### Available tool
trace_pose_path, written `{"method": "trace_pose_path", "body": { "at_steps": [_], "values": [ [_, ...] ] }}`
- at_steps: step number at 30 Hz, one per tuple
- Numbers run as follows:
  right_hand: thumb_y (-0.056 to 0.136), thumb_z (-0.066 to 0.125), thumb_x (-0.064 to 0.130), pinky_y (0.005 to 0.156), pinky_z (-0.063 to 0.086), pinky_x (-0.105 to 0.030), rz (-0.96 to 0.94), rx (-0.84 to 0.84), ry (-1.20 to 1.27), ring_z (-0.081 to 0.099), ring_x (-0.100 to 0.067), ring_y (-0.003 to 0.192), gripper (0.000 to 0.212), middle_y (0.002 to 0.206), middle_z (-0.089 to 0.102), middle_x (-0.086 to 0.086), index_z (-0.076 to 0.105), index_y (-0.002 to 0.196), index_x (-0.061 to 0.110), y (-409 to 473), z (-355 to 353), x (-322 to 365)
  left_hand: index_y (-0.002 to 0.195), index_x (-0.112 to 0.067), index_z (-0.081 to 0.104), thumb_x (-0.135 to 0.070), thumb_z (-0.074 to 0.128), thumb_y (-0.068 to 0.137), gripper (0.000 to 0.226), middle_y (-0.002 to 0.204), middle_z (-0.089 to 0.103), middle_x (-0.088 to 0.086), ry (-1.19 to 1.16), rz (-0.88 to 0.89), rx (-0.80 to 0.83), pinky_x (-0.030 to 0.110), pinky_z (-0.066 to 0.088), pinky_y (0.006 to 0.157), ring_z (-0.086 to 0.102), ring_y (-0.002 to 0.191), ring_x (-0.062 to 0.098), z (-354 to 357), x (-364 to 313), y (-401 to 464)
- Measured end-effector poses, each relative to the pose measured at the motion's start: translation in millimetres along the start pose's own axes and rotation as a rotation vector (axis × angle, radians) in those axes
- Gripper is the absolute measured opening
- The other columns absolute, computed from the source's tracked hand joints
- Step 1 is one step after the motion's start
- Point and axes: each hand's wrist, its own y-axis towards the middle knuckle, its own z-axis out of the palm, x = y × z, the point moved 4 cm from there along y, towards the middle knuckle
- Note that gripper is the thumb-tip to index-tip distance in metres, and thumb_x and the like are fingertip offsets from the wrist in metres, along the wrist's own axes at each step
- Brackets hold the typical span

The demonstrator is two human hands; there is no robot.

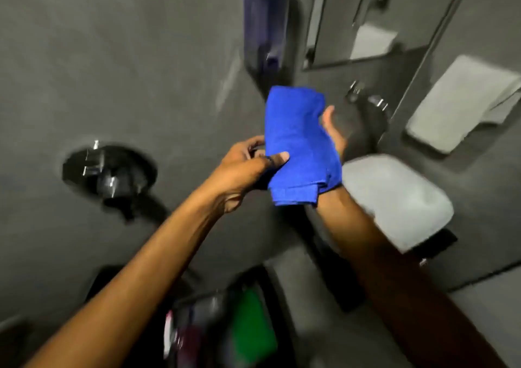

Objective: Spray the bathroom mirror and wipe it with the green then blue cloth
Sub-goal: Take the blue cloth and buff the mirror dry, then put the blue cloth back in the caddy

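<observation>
A folded blue cloth (301, 144) is held at the centre of the view between both hands. My left hand (248, 167) pinches its left edge, thumb on top. My right hand (332, 130) lies under and behind the cloth, mostly hidden, with only the thumb and wrist showing. A green cloth (253, 328) lies low in the view, blurred, among dark items. The mirror (366, 20) hangs on the grey wall at the upper right, reflecting a white towel. No spray bottle can be made out.
A white sink basin (394, 195) juts out right of my hands, with chrome taps (366, 96) above it. A white towel (462, 102) hangs on the right wall. A black shower valve (110, 170) sits on the left wall. The frame is motion-blurred.
</observation>
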Motion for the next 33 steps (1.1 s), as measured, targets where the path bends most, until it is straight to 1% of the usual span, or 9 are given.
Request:
{"method": "trace_pose_path", "body": {
  "at_steps": [2, 5, 7, 10, 17, 22, 24, 28, 33],
  "values": [
    [0.098, 0.049, 0.048, 0.093, 0.051, -0.044, 0.162, 0.143, -0.131, 0.066, -0.037, 0.100, 0.060, 0.109, 0.065, -0.025, 0.060, 0.127, -0.004, -9.8, -18.4, -43.7, 0.133, -0.003, 0.059, 0.002, 0.063, 0.094, 0.039, 0.074, 0.075, -0.003, -0.055, -0.100, -0.067, 0.024, 0.057, 0.055, 0.068, 0.063, 0.008, -22.3, 62.0, -21.4],
    [0.101, 0.042, 0.008, 0.094, 0.054, -0.045, 0.284, -0.077, -0.376, 0.066, -0.035, 0.106, 0.048, 0.121, 0.064, -0.024, 0.037, 0.146, -0.007, -20.6, -86.9, -119.5, 0.132, -0.004, 0.058, 0.005, 0.060, 0.094, 0.039, 0.072, 0.073, -0.001, -0.097, -0.259, -0.172, 0.018, 0.047, 0.047, 0.064, 0.056, 0.007, -50.4, 156.6, -51.9],
    [0.094, 0.048, -0.009, 0.104, 0.048, -0.049, 0.354, -0.155, -0.690, 0.060, -0.039, 0.117, 0.049, 0.133, 0.058, -0.026, 0.042, 0.143, -0.009, -24.0, -121.6, -169.1, 0.134, -0.009, 0.058, 0.006, 0.059, 0.094, 0.042, 0.091, 0.072, 0.007, -0.121, -0.400, -0.224, 0.021, 0.047, 0.056, 0.066, 0.076, 0.017, -64.2, 224.6, -76.7],
    [0.085, 0.058, -0.019, 0.090, 0.053, -0.029, 0.467, -0.229, -0.964, 0.066, -0.017, 0.103, 0.051, 0.124, 0.063, -0.013, 0.054, 0.135, -0.006, -47.4, -184.3, -251.9, 0.140, -0.013, 0.055, 0.012, 0.054, 0.093, 0.054, 0.112, 0.067, 0.014, -0.182, -0.600, -0.336, 0.030, 0.049, 0.072, 0.062, 0.101, 0.026, -77.8, 322.3, -115.2],
    [0.084, 0.053, -0.016, 0.061, 0.044, -0.023, 0.654, -0.279, -1.107, 0.055, -0.019, 0.082, 0.039, 0.094, 0.063, -0.011, 0.066, 0.115, 0.003, -64.0, -285.1, -418.3, 0.144, -0.014, 0.055, 0.018, 0.049, 0.090, 0.063, 0.111, 0.067, 0.009, -0.159, -0.780, -0.579, 0.025, 0.051, 0.069, 0.061, 0.096, 0.021, -111.2, 481.0, -151.4],
    [0.092, 0.061, 0.006, 0.093, 0.052, -0.033, 0.731, -0.296, -1.225, 0.065, -0.028, 0.113, 0.048, 0.129, 0.066, -0.019, 0.052, 0.140, 0.006, -44.8, -298.9, -466.1, 0.139, -0.005, 0.053, 0.009, 0.053, 0.096, 0.045, 0.127, 0.061, 0.017, 0.004, -0.743, -0.560, 0.010, 0.053, 0.081, 0.057, 0.110, 0.021, -134.0, 521.1, -140.5],
    [0.097, 0.059, 0.024, 0.111, 0.042, -0.038, 0.783, -0.276, -1.376, 0.050, -0.034, 0.136, 0.064, 0.149, 0.051, -0.017, 0.033, 0.154, 0.011, -47.3, -292.5, -461.4, 0.147, -0.005, 0.046, -0.003, 0.055, 0.099, 0.049, 0.148, 0.051, 0.015, 0.210, -0.722, -0.475, 0.018, 0.043, 0.113, 0.049, 0.136, 0.023, -139.4, 515.7, -137.1],
    [0.102, 0.047, 0.031, 0.126, 0.012, -0.045, 0.419, -0.040, -1.734, 0.009, -0.031, 0.156, 0.068, 0.168, 0.014, -0.014, 0.017, 0.159, 0.010, -51.9, -241.3, -400.5, 0.161, -0.007, 0.024, -0.025, 0.047, 0.105, 0.063, 0.172, 0.018, 0.011, 0.587, -0.397, -0.309, 0.031, 0.006, 0.131, 0.003, 0.161, 0.023, -125.9, 446.3, -113.6],
    [0.097, 0.048, 0.033, 0.124, 0.014, -0.053, -0.351, -0.043, -1.911, 0.015, -0.037, 0.154, 0.066, 0.165, 0.020, -0.017, 0.029, 0.156, 0.010, -19.2, -127.9, -256.1, 0.160, -0.007, 0.027, -0.034, 0.044, 0.103, 0.065, 0.172, 0.017, 0.015, 1.043, 0.190, -0.450, 0.042, 0.004, 0.132, 0.000, 0.160, 0.030, -106.7, 267.6, -59.0]
  ]
}}
